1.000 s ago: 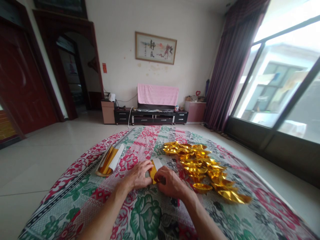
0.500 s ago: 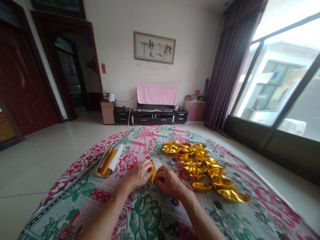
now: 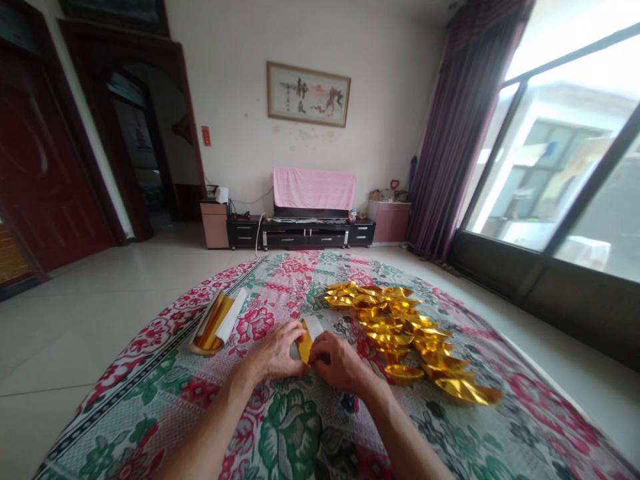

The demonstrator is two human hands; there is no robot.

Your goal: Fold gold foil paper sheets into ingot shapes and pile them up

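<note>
While the left hand presses thumb and fingers against the left side of the gold-and-white paper, the right hand pinches its near right edge. The paper lies on the floral tablecloth, between the rolled sheets and the folded gold pieces. The step in hand appears to be creasing; the next move calls for steady left-hand pressure and an aligned edge.

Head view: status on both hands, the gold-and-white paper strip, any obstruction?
Left hand, right hand both on gold-and-white paper strip. Strip slanted between them. Boat-shaped gold foil pieces to the right, apart. No obstruction visible.
</note>
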